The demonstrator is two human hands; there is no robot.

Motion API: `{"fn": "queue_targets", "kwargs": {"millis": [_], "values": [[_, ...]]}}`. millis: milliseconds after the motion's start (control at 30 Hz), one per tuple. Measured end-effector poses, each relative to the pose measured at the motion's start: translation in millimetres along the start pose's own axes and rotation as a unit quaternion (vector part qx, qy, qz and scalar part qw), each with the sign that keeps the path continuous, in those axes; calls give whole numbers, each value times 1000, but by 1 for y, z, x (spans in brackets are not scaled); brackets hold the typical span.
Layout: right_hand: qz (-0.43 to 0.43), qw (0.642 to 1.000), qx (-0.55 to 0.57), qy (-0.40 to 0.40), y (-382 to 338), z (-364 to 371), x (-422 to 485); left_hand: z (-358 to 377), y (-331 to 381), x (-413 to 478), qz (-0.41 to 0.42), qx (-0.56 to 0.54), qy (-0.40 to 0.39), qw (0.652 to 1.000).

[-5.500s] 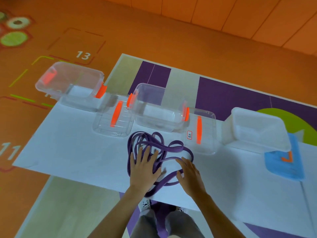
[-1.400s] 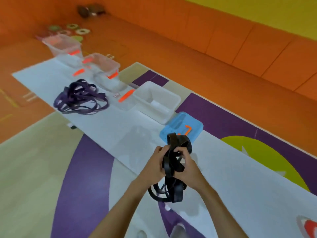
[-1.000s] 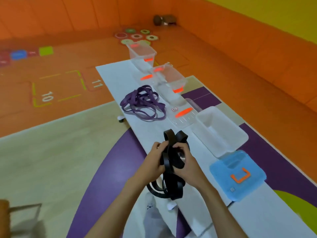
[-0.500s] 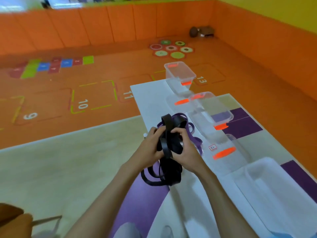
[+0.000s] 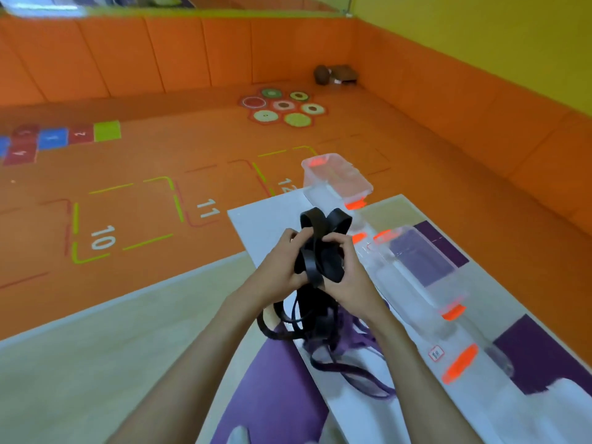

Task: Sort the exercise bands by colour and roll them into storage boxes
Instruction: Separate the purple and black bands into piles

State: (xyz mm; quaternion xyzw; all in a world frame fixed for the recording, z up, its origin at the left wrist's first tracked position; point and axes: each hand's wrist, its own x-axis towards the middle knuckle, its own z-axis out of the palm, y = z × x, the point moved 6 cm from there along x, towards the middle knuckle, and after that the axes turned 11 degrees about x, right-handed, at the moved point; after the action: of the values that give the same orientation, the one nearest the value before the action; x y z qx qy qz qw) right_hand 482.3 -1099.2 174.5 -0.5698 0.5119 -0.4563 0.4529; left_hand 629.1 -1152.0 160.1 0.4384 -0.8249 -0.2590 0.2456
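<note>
No longer flat on the purple bands [image 5: 362, 376], the left hand [image 5: 282, 267] and right hand [image 5: 350, 277] now grip a bunch of black bands [image 5: 323, 248] from either side. Loops stand above the fingers [image 5: 296, 235] and slack loops hang below. The purple bands, a second ago far left of the fingers, now lie on the desk [image 5: 266, 225] beneath the wrists. The clear boxes [image 5: 419, 261] now sit just right of the fingers.
</note>
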Motion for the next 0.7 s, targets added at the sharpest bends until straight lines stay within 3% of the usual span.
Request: {"fn": "queue_targets", "kwargs": {"millis": [167,433,700], "values": [[7,999,19,40,9,13,78,-22,-53,74,20,47,-32,998],[30,993,62,99,85,17,197,-10,-145,181,35,77,-111,990],[114,976,122,142,168,32,270,21,-229,256,14,117,-244,963]]}}
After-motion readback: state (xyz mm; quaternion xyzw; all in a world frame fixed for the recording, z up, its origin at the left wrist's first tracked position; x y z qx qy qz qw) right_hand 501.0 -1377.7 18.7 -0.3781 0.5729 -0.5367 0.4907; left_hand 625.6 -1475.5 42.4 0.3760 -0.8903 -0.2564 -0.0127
